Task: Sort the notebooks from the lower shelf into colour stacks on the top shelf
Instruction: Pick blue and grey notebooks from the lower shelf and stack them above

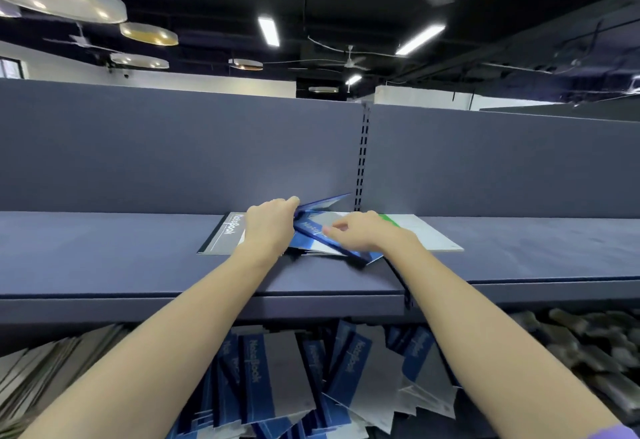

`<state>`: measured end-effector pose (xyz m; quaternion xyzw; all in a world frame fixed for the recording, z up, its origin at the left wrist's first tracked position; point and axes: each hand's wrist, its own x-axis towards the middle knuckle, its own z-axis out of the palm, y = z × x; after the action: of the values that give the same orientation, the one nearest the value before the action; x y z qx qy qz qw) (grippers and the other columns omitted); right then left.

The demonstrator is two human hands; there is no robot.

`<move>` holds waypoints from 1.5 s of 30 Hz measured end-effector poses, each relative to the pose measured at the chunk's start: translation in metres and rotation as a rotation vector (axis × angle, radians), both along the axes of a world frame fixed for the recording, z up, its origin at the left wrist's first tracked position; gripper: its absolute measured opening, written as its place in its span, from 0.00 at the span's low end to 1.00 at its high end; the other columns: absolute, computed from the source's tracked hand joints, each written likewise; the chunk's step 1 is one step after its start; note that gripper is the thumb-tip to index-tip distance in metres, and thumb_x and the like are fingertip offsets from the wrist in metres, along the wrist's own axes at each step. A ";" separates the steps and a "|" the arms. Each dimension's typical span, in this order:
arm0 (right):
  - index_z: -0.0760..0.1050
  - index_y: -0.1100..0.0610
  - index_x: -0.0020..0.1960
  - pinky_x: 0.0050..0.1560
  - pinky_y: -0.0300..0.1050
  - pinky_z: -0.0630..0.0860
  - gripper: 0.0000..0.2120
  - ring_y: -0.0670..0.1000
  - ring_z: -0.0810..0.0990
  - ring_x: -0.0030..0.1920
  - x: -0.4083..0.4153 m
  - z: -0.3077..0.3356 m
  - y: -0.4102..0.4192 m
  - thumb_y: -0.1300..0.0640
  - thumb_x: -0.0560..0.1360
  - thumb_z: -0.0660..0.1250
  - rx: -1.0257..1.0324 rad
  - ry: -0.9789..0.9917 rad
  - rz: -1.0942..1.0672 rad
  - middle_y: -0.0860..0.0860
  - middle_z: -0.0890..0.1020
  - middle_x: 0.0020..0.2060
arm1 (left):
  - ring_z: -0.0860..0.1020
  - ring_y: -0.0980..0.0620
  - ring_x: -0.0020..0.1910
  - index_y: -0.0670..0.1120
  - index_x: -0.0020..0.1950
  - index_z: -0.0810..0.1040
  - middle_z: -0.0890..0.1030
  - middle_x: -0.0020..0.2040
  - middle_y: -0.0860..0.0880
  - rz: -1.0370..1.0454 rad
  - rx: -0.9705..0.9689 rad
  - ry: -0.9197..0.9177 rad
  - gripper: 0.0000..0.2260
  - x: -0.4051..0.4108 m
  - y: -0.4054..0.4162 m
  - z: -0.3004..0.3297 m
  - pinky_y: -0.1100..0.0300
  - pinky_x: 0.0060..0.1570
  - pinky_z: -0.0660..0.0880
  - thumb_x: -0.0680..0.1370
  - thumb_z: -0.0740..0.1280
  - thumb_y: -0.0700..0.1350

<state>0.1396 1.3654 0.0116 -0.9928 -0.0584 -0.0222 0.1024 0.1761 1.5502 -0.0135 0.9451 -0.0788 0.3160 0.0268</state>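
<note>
Dark shop shelving under black ceiling. Nearest, lower shelf (588, 352): loose heap of blue notebooks (277, 376) awaiting sorting. Above, top shelf (104, 258), mid-depth: left hand (268, 223) grasps tilted blue notebook (323, 210) at left edge; right hand (360, 232) rests curled on cover, likely squaring it onto blue stack (318, 248). Black-spined notebook (225, 234) just left, green-striped one (426, 232) right: separate colour piles.

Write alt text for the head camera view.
Both hands, left hand and right hand, handle blue notebooks on the top shelf, between a black notebook and a green notebook. More blue notebooks lie jumbled below.
</note>
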 end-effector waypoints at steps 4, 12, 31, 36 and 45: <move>0.79 0.45 0.50 0.57 0.51 0.69 0.20 0.56 0.66 0.64 -0.011 0.002 0.019 0.37 0.82 0.51 -0.031 0.006 0.032 0.51 0.79 0.55 | 0.70 0.42 0.38 0.49 0.48 0.72 0.78 0.42 0.49 0.021 -0.062 -0.033 0.10 -0.001 0.006 -0.001 0.55 0.37 0.61 0.74 0.61 0.34; 0.70 0.39 0.71 0.68 0.58 0.64 0.22 0.61 0.65 0.68 -0.020 -0.015 0.027 0.38 0.82 0.48 -0.158 -0.096 -0.066 0.55 0.67 0.67 | 0.72 0.42 0.38 0.50 0.47 0.76 0.76 0.39 0.48 0.009 -0.166 -0.027 0.09 -0.001 0.010 -0.004 0.56 0.36 0.61 0.77 0.61 0.36; 0.68 0.36 0.69 0.62 0.56 0.71 0.21 0.58 0.72 0.64 -0.002 -0.034 0.062 0.35 0.79 0.51 -0.113 -0.193 0.151 0.52 0.74 0.66 | 0.71 0.44 0.39 0.49 0.49 0.81 0.82 0.44 0.47 0.013 -0.408 -0.058 0.08 -0.004 0.019 -0.002 0.57 0.37 0.65 0.79 0.61 0.43; 0.71 0.45 0.63 0.57 0.54 0.73 0.18 0.56 0.75 0.59 -0.004 -0.033 0.048 0.39 0.78 0.55 -0.051 -0.225 0.134 0.51 0.77 0.59 | 0.72 0.44 0.39 0.50 0.49 0.82 0.82 0.43 0.48 0.005 -0.385 -0.067 0.09 -0.002 0.019 -0.004 0.57 0.37 0.64 0.80 0.61 0.44; 0.68 0.51 0.51 0.52 0.53 0.74 0.14 0.57 0.77 0.51 -0.005 -0.037 0.050 0.40 0.77 0.58 0.031 -0.307 0.072 0.52 0.79 0.49 | 0.74 0.43 0.41 0.51 0.50 0.82 0.83 0.44 0.48 -0.027 -0.324 -0.071 0.09 -0.002 0.015 -0.003 0.57 0.38 0.63 0.80 0.62 0.43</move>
<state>0.1347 1.4151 -0.0256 -0.9733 -0.1086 -0.1708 0.1081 0.1742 1.5651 -0.0169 0.9155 -0.0406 0.3575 0.1802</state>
